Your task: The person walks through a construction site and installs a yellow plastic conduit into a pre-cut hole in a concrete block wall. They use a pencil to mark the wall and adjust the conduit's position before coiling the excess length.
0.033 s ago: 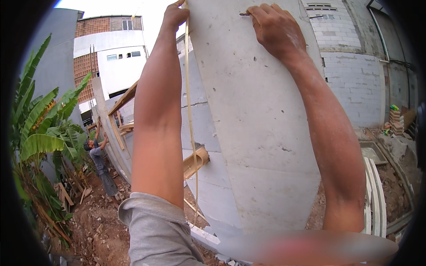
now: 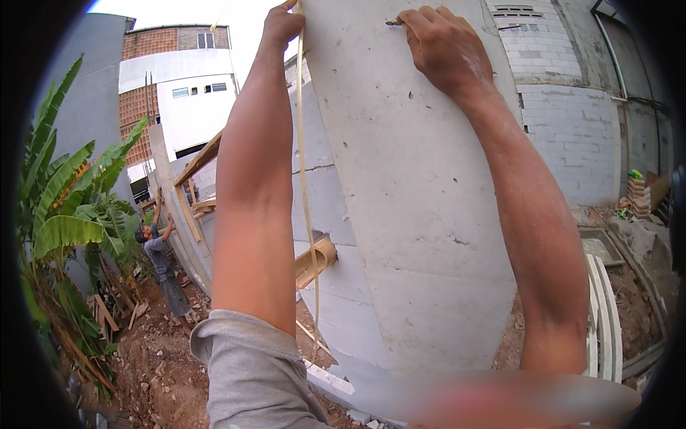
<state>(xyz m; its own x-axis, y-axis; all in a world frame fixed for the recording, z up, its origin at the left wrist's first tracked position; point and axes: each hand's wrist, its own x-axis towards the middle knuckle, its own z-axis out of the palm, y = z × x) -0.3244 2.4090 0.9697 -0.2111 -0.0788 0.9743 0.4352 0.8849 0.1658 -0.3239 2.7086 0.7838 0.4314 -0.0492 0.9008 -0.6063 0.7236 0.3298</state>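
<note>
My left hand is raised to the upper edge of the view, its fingers closed on a thin, pale yellow hose-like strip. The strip hangs down beside the left edge of a tall grey concrete slab, bowing slightly. Against the upper part of this pitted slab, my right hand is closed in a pinch. A small dark pointed thing sticks out left of its fingertips, too small to name. The top of the left hand is cut off by the frame.
A bamboo piece juts out behind the strip, by a grey wall. At left a person reaches up to a wall near banana plants. Curved pale concrete strips stand at right. Rubble covers the ground.
</note>
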